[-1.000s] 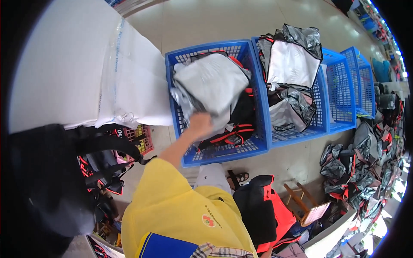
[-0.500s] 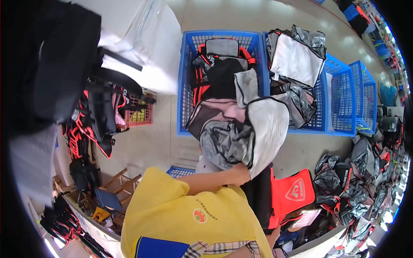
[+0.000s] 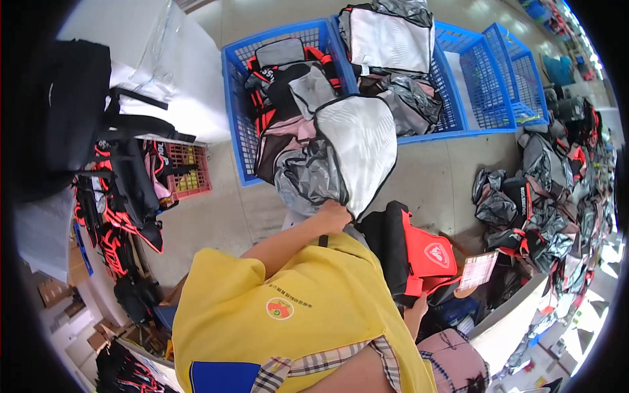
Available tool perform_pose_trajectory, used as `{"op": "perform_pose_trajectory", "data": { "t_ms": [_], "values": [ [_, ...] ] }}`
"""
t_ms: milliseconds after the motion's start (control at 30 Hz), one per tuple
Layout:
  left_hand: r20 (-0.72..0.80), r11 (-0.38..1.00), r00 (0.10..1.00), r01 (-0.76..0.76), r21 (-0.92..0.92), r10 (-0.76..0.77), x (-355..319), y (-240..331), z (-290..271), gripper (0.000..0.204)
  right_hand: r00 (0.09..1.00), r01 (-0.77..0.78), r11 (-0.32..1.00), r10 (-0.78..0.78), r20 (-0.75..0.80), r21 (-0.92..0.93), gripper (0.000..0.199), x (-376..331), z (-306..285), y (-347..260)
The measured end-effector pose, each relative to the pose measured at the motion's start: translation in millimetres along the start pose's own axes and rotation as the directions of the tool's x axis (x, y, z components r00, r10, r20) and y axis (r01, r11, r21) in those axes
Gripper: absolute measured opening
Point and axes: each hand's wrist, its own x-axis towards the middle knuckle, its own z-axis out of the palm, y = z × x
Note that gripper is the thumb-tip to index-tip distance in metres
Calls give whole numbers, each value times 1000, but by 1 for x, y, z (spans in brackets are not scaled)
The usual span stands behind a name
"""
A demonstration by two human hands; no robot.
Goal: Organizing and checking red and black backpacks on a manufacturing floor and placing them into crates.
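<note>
My left hand (image 3: pixel 334 216) is closed on the lower edge of a bag piece with crumpled silver lining (image 3: pixel 304 177) and a white, black-edged panel (image 3: pixel 362 147). Its upper part lies over the near rim of a blue basket (image 3: pixel 230 111). At my right side is a black and red bag (image 3: pixel 429 252) with a crest on its red panel. My right hand (image 3: pixel 420 306) grips the bag's lower red edge; part of the hand is hidden behind it. A checked paper or card (image 3: pixel 477 270) stands beside that bag.
A second blue basket (image 3: pixel 452 108) holds more silver and white pieces; other blue baskets (image 3: pixel 524 72) stand beyond. Bag pieces are heaped at right (image 3: pixel 534 209). Black bags (image 3: pixel 72 111) and a red crate (image 3: pixel 190 171) are at left. Pink fabric (image 3: pixel 452 357) shows lower right.
My view has shifted, so the baskets appear farther left and higher. Both hands keep their grips. More of the pink fabric shows at the lower right.
</note>
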Motion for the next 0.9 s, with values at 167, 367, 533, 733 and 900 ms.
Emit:
{"op": "perform_pose_trajectory", "data": {
  "t_ms": [167,367,533,733,900],
  "values": [
    [25,1000,1000,18,5,-19,-3,-8,23,19,1000,-7,997,8,-14,77,29,-22,9,6],
    [-420,905,860,103,-412,-290,-48,-13,-20,29,991,-31,999,35,-132,35,28,-47,-1,27],
    [-556,657,359,302,-691,-750,-31,-66,-53,67,973,54,997,-64,-221,-50,30,-80,6,34],
    [-98,480,510,703,-525,-855,31,-161,-62,94,976,42,999,-37,-213,23,29,-86,10,44],
    [-149,466,454,745,-477,-879,45,-208,-67,89,968,-31,983,75,-240,180,30,-85,-3,78]
  ]
}}
